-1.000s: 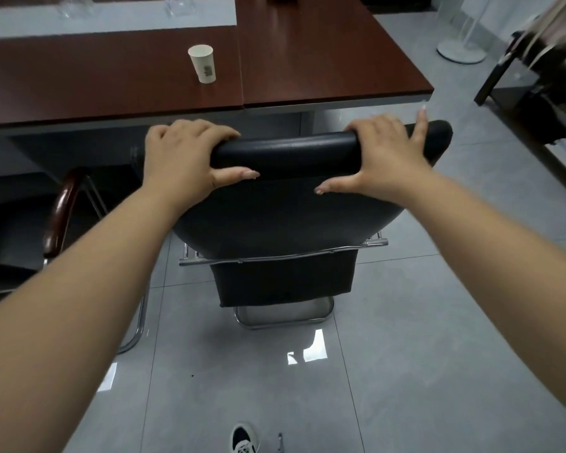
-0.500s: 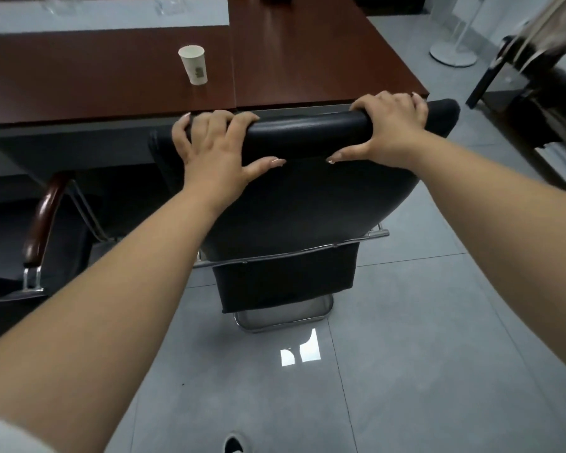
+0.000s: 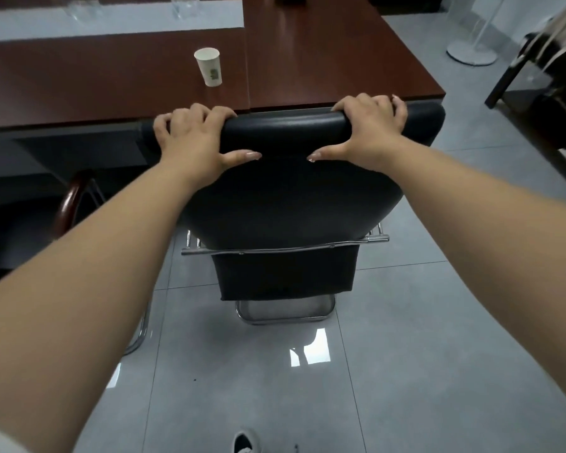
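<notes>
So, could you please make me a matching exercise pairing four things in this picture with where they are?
1 paper cup
2 black chair
3 white round base
4 shoe

A at the bottom edge, on the floor
B top gripped by left hand and right hand
C upright on the brown table
D on the floor, upper right

Pairs: 1-C, 2-B, 3-D, 4-A

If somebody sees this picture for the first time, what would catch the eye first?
First come the left hand and the right hand, which grip the top edge of the black chair in the middle of the view, fingers curled over it. Just beyond the chair is a dark red-brown table, and a white paper cup stands upright and alone on it, a little left of centre.
</notes>
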Demonstrator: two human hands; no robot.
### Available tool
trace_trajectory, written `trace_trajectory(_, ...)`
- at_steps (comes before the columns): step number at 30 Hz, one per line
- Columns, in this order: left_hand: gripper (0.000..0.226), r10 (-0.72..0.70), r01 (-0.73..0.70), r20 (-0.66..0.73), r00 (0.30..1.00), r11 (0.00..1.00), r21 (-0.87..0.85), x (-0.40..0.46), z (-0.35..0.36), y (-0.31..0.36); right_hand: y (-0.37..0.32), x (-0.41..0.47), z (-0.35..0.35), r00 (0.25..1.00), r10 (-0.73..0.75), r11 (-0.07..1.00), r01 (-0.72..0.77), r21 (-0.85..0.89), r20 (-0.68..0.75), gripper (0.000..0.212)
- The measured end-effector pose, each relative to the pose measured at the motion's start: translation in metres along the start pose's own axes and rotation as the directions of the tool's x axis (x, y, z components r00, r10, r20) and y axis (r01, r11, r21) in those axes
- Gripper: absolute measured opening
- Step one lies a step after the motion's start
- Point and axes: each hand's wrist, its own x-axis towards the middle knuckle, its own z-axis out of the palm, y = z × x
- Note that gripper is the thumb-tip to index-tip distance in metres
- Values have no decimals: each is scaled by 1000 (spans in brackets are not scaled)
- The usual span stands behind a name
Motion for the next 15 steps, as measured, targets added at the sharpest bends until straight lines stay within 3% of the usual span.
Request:
trace_trajectory(9, 74, -14, 9, 68, 998, 997, 76, -5, -1, 6, -3, -6, -6, 1000, 21, 999, -20, 36, -23, 72)
trace_trajectory(15, 73, 41, -43, 30, 999, 998, 47, -25, 5, 0, -10, -26, 0, 997, 61, 998, -62, -24, -47, 74)
